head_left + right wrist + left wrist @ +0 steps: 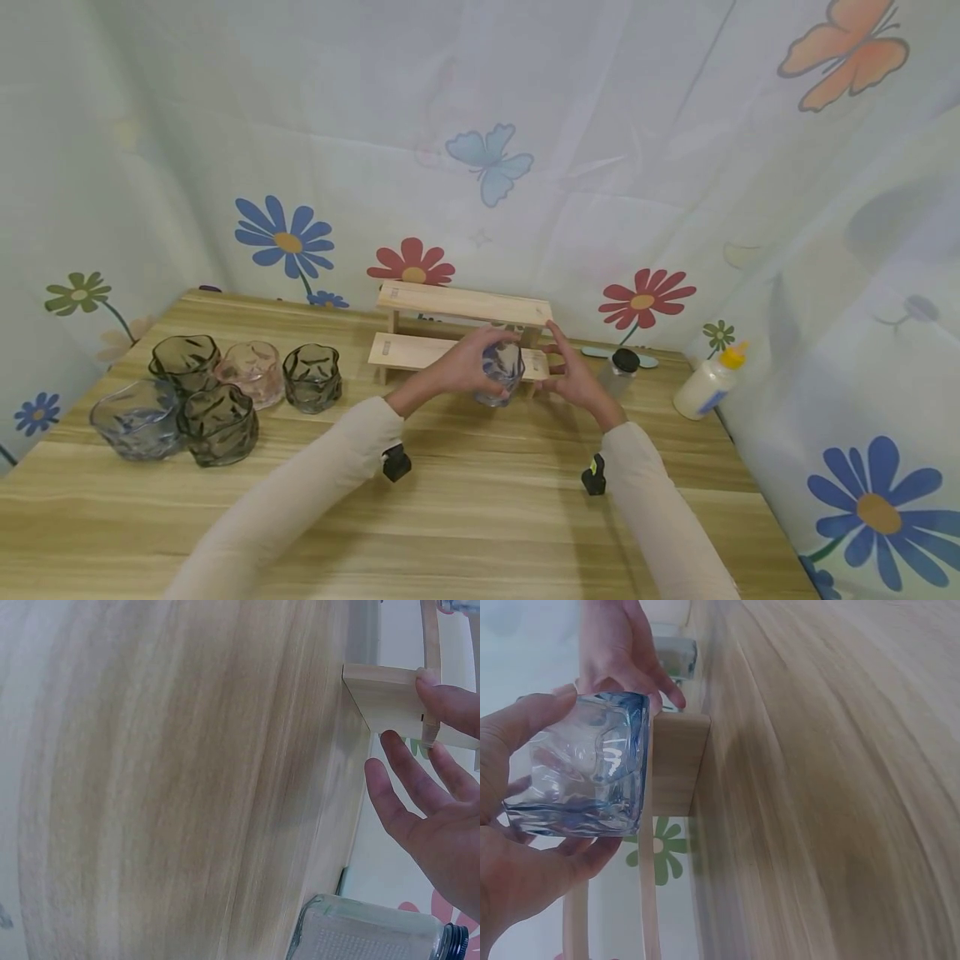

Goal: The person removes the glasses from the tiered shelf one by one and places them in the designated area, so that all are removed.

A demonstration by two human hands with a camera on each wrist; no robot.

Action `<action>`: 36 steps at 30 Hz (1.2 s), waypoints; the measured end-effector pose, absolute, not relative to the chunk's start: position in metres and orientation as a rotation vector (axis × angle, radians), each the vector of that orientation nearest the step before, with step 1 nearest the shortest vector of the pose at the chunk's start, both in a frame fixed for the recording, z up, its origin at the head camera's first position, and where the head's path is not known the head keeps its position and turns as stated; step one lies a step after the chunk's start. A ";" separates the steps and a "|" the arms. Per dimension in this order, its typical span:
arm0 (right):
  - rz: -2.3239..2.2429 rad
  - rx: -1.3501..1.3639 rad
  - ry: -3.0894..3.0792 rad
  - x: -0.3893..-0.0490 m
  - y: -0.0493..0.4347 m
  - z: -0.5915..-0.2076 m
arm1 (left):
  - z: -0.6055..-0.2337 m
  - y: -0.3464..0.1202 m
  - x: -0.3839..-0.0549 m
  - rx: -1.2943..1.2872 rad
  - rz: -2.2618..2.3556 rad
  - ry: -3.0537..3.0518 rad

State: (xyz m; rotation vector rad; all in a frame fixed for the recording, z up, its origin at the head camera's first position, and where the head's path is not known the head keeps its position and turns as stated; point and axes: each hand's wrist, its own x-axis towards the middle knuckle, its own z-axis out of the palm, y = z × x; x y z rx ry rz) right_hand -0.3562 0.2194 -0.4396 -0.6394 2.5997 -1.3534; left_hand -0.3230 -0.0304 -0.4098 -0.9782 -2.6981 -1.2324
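A clear blue-tinted glass with a wavy body (pixel 504 372) is in my left hand (pixel 467 364), with the thumb and fingers curled round its sides. In the left wrist view the glass (pixel 585 765) looks empty. It overlaps the lower step of a small two-tier wooden stand (pixel 465 302) in the head view. My right hand (pixel 576 379) is at the stand's right end, fingers spread and mostly straight. In the right wrist view its thumb (pixel 450 705) touches the edge of the lower board (pixel 432 637), while other fingertips lie close to the side support (pixel 386 694).
At the left stand several wavy glasses: grey ones (pixel 312 383), a pink one (pixel 253 379) and a wide clear bluish one (pixel 138 425). Right of the stand are a black-lidded jar (pixel 621 375), a pale blue flat strip (pixel 648 362) and a yellow-capped bottle (pixel 705 390). A printed curtain (pixel 360 150) hangs behind.
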 end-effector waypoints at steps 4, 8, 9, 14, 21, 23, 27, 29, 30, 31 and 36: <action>-1.360 -0.638 2.601 -0.355 0.218 -0.439 | -0.408 -0.036 -0.315 -0.997 -1.243 -2.681; -1.356 -0.623 2.618 -0.355 0.218 -0.439 | -0.408 -0.041 -0.311 -0.989 -1.251 -2.680; -1.349 -0.615 2.624 -0.355 0.218 -0.439 | -0.408 -0.042 -0.310 -0.985 -1.247 -2.683; -1.327 -0.588 2.629 -0.355 0.218 -0.438 | -0.408 -0.048 -0.304 -0.971 -1.241 -2.693; -1.335 -0.607 2.620 -0.355 0.217 -0.438 | -0.408 -0.059 -0.292 -0.976 -1.248 -2.690; -1.333 -0.604 2.619 -0.354 0.216 -0.437 | -0.408 -0.063 -0.288 -0.980 -1.251 -2.681; -1.333 -0.593 2.618 -0.354 0.217 -0.436 | -0.408 -0.070 -0.279 -0.976 -1.218 -2.675; -1.341 -0.587 2.613 -0.355 0.217 -0.436 | -0.407 -0.073 -0.275 -0.972 -1.205 -2.676; -1.344 -0.580 2.612 -0.354 0.217 -0.436 | -0.406 -0.075 -0.272 -0.968 -1.196 -2.679; -1.348 -0.572 2.611 -0.354 0.217 -0.436 | -0.406 -0.076 -0.270 -0.961 -1.198 -2.685; -1.312 -0.552 2.629 -0.353 0.216 -0.436 | -0.403 -0.084 -0.258 -0.939 -1.207 -2.691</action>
